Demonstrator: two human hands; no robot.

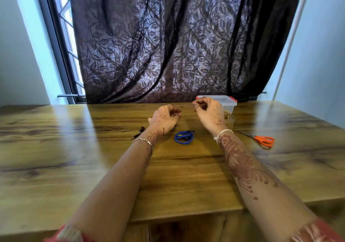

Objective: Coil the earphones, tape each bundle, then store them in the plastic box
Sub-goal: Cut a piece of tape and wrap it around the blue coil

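- Blue earphones (184, 137) are seen coiled on table (112, 167) between the wrists; taping cannot be confirmed.
- Left hand (164, 118) and right hand (210, 113) are held curled above; contents cannot be told.
- Plastic box (230, 103) is seen lidded behind; storing is judged undone.

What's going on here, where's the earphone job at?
A person's left hand and right hand are over the wooden table, fingers curled; whether they pinch anything is unclear. A coiled blue earphone bundle lies between the wrists, not yet in the clear plastic box with red clips behind the right hand. Orange-handled scissors lie to the right.
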